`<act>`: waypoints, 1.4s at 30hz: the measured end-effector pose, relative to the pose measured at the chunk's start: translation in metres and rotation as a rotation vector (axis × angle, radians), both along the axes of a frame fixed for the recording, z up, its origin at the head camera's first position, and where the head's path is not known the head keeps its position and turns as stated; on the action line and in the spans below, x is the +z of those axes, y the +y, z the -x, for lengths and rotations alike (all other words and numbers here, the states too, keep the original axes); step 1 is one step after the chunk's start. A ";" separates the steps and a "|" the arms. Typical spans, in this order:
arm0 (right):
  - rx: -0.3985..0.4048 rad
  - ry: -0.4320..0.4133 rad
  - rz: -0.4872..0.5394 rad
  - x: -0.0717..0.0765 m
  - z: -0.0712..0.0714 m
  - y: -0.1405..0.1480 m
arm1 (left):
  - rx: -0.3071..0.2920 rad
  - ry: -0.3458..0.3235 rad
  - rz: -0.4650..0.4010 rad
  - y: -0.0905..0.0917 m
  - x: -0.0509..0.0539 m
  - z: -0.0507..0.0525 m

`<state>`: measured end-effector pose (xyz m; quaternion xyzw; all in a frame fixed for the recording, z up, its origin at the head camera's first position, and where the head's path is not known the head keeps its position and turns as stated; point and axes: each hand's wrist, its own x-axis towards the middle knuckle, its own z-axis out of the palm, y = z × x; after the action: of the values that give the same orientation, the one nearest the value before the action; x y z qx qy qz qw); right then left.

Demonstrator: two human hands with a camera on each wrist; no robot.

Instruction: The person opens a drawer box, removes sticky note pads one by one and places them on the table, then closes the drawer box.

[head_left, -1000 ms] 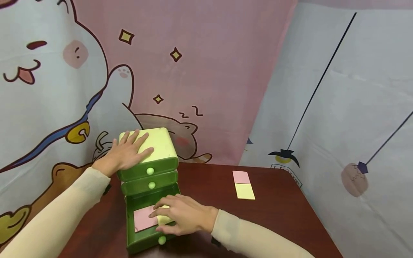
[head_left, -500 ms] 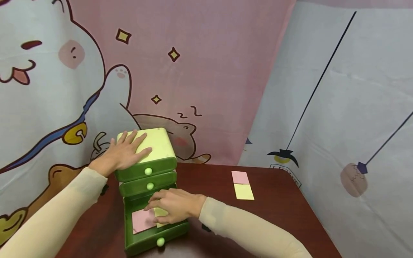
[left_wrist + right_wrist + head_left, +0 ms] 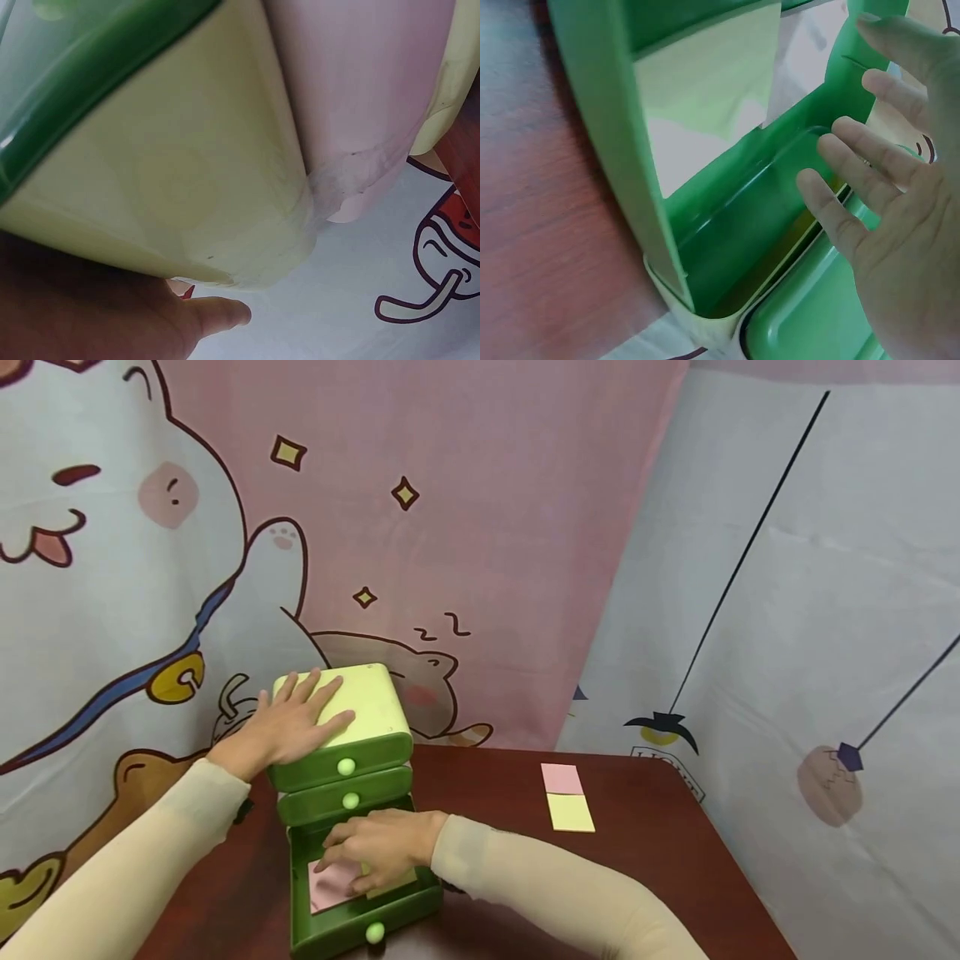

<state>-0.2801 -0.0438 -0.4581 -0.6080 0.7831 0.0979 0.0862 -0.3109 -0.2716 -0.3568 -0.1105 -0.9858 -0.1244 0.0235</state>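
My left hand (image 3: 288,731) lies with spread fingers on the pale yellow top of a small drawer unit (image 3: 371,702) with green drawer fronts. The bottom drawer (image 3: 408,914) is pulled out. Inside it a pink paper square (image 3: 326,893) and a yellow paper square (image 3: 399,882) lie side by side. Over them is my right hand (image 3: 382,847), partly hiding both. In the right wrist view its fingers are loosely extended and apart, with nothing held; the yellow square (image 3: 705,97) and pink square (image 3: 806,60) lie flat in the drawer.
A pink sticky note (image 3: 562,779) and a yellow sticky note (image 3: 570,812) lie on the dark red table (image 3: 637,860), right of the unit. The two upper drawers (image 3: 382,797) are closed. A printed cloth (image 3: 510,527) hangs behind the table.
My right hand has moved left across the drawer, from the yellow square toward the pink one. More of the yellow square's right side shows. My left hand stays on the top.
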 end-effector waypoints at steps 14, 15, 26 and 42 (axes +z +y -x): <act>0.051 0.056 -0.115 -0.006 0.005 -0.031 | 0.011 0.009 0.009 0.000 -0.004 0.002; 0.058 0.061 -0.120 -0.008 0.005 -0.033 | 0.012 0.011 0.011 0.000 -0.004 0.001; 0.059 0.078 -0.157 -0.011 0.002 -0.043 | 0.017 0.019 0.009 0.001 -0.005 0.002; 0.059 0.107 -0.163 -0.011 -0.004 -0.044 | 0.015 0.013 0.006 0.002 -0.004 0.000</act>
<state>-0.2761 -0.0875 -0.4690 -0.6159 0.7577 0.1960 0.0906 -0.3108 -0.2697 -0.3607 -0.1041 -0.9868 -0.1203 0.0306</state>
